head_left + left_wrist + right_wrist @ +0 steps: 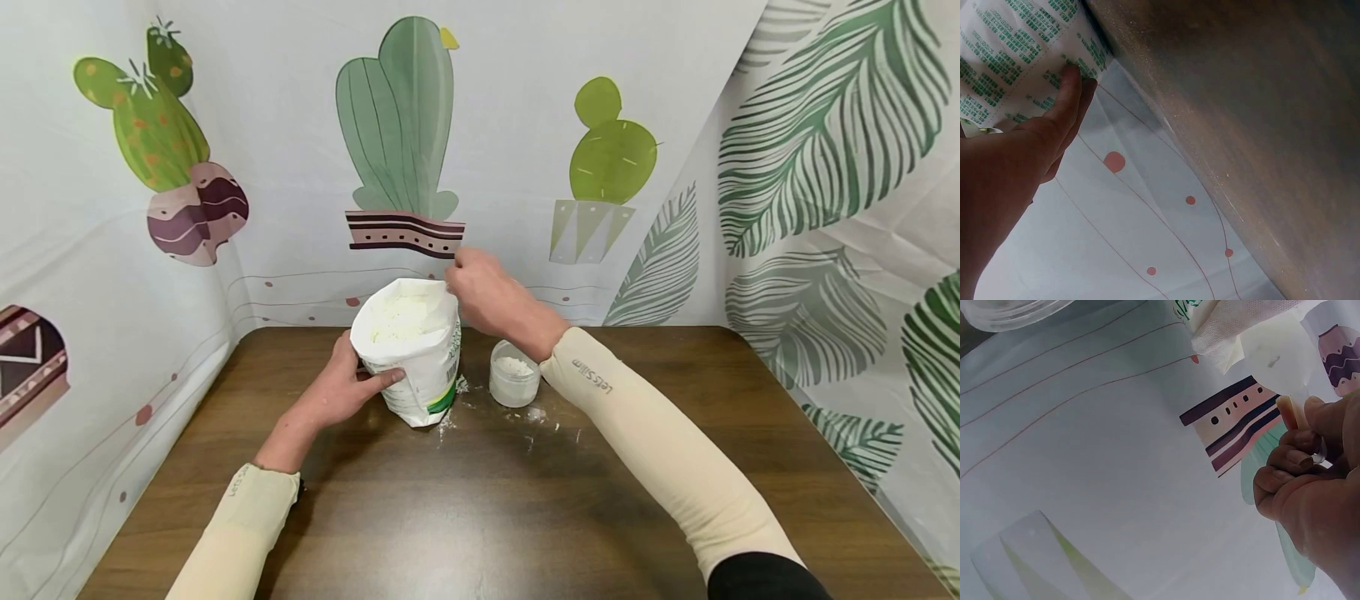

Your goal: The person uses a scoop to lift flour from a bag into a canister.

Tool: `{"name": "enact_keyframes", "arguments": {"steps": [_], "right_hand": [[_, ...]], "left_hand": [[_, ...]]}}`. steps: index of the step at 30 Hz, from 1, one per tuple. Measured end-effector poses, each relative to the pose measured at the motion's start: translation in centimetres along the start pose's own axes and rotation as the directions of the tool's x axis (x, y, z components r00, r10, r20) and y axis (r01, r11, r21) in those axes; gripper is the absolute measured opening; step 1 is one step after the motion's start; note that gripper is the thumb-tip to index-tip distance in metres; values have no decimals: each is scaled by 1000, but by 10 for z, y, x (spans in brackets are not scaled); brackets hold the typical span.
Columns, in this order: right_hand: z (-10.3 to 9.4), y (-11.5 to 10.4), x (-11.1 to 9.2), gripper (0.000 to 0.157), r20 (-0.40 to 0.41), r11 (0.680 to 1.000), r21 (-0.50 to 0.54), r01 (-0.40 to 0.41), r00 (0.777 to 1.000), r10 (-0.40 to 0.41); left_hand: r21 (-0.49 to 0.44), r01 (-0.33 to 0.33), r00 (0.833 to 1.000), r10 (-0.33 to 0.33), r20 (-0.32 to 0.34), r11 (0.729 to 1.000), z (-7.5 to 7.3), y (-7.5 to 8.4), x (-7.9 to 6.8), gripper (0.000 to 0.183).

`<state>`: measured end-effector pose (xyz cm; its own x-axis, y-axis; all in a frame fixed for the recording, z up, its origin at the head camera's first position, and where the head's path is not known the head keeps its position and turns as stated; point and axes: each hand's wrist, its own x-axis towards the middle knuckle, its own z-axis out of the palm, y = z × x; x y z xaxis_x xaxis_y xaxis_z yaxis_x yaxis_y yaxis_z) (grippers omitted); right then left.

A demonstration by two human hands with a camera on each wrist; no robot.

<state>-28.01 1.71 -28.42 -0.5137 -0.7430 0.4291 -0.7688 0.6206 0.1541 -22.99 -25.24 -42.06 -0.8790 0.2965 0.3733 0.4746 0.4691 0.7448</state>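
Observation:
A white paper bag (420, 375) with green print stands open on the table, tilted and full of white powder (400, 319). My left hand (342, 387) grips its left side, thumb on the front; the fingers (1071, 94) lie along the printed back in the left wrist view. Above the bag's right rim is my right hand (486, 287). In the right wrist view that hand pinches the handle of a translucent plastic scoop (1277, 359) between thumb and fingertips; the head view hides the scoop. To the right of the bag, a clear round jar (514, 387) holds some white powder.
The dark wooden table (480, 508) carries spilled powder (536, 414) around the bag and the jar. A white cloth (517, 125) printed with cacti and leaves hangs close behind the table's far edge and along both sides.

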Motion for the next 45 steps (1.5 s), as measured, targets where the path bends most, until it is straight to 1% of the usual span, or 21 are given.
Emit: {"name": "enact_keyframes", "arguments": {"steps": [3,6,10,13,15,17,23,26,29,32,33,35,39,40,45], "right_hand": [[0,-2,2,14,41,1000,-10,-24,999,25],[0,-3,3,17,71,999,-18,-45,996,46],[2,-4,5,15,84,998,-42,-37,996,41],[4,-5,7,14,98,998,-60,-32,995,38],[4,-6,8,15,113,997,-73,-36,993,44],[5,-7,9,15,124,995,-87,-39,991,50],[8,-10,9,16,132,992,-117,-40,990,55],[10,-11,9,17,126,993,-109,-46,990,60],[13,-11,8,17,108,995,-91,-47,992,57],[16,-10,6,17,74,997,-65,-41,996,46],[18,-10,5,16,60,998,-56,-38,997,41],[20,-10,4,14,36,999,-41,-32,999,33],[24,-9,2,12,0,1000,-16,-24,1000,24],[25,-9,2,12,-7,1000,-11,-22,1000,22],[28,-9,1,10,-45,1000,13,-2,999,3]], "left_hand": [[-10,-7,1000,7,-2,1000,0,0,0,85],[-15,-15,1000,15,-10,1000,0,4,0,82],[-43,-26,1000,26,-17,999,0,18,0,80],[-58,-15,1000,15,-13,998,-2,30,-2,79],[-55,-7,1000,6,-8,998,-2,33,-2,79],[-49,-3,1000,2,-9,999,-2,30,-2,80],[5,17,1000,-17,-5,1000,0,6,-1,83],[16,29,1000,-29,3,999,0,1,-1,85],[17,39,999,-39,7,999,-1,0,-1,86],[17,45,999,-45,9,999,-1,1,-2,87],[13,48,999,-49,12,999,-2,7,-2,87],[17,59,998,-59,13,998,-2,8,-3,88],[26,79,997,-79,13,997,-2,7,-4,90],[29,77,997,-77,13,997,-1,1,-4,90],[23,76,997,-76,15,997,-1,3,-4,91]]}}
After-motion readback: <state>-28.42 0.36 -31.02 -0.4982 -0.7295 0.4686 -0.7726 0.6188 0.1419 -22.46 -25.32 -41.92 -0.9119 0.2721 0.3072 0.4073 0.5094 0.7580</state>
